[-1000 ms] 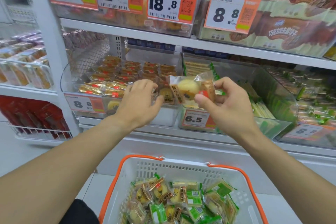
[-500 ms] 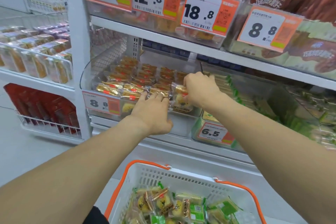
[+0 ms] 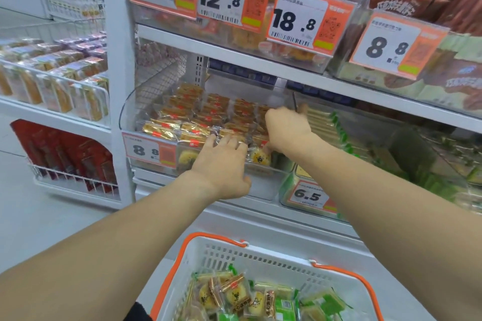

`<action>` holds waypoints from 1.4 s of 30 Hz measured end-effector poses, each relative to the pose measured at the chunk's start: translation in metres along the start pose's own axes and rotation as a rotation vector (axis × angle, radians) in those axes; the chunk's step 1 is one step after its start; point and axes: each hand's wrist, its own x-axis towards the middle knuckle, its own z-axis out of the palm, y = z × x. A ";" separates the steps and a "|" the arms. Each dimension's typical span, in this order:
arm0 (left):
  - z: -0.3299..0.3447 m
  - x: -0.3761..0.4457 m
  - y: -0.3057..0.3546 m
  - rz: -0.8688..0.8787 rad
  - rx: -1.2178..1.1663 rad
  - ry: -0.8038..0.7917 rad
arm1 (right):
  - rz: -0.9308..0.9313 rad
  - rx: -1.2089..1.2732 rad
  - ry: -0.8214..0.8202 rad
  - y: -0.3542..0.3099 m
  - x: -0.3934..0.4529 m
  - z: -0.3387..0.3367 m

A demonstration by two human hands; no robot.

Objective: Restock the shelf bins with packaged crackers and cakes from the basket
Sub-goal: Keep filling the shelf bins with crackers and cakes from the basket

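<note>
I am tucking a cake [image 3: 259, 156] into the front right corner of the bin [image 3: 125, 112], my right hand [image 3: 285, 129] curled over it and pinching it; my left hand [image 3: 224, 161] is lying flat beside it, fingers straight on the packs. Pushed carelessly, it could crush or spill over the rim. Below my hands a tag [image 3: 150, 150] is reading 8.8; behind my arms the basket [image 3: 260, 258] is waiting.

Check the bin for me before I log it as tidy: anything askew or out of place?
Nothing stands out. The cake packets lie in even rows in the clear bin; both hands, left hand and right hand, are at its front row.
</note>
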 end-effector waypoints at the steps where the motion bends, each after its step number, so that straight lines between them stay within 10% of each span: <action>1: 0.000 -0.001 0.000 0.009 -0.028 0.013 | -0.017 0.003 0.072 0.005 -0.005 0.001; 9: -0.030 -0.013 0.016 0.293 -0.326 0.360 | -0.118 1.013 0.769 0.023 -0.126 0.061; 13: -0.027 -0.021 0.034 0.296 -0.297 -0.075 | 0.187 1.257 0.450 0.001 -0.182 0.142; 17: 0.002 -0.025 0.040 0.220 -0.048 -0.550 | 0.421 1.113 -0.318 -0.021 -0.236 0.234; 22: 0.013 -0.025 0.045 0.193 0.009 -0.633 | 0.378 0.932 -0.842 -0.057 -0.275 0.287; 27: 0.014 -0.025 0.052 0.194 -0.017 -0.608 | 0.280 1.060 -1.000 -0.107 -0.294 0.278; 33: 0.015 -0.025 0.050 0.187 -0.005 -0.632 | 0.582 1.435 -0.981 -0.157 -0.309 0.260; 42: 0.029 -0.020 0.052 0.213 0.013 -0.645 | 0.619 1.360 -0.938 -0.138 -0.289 0.232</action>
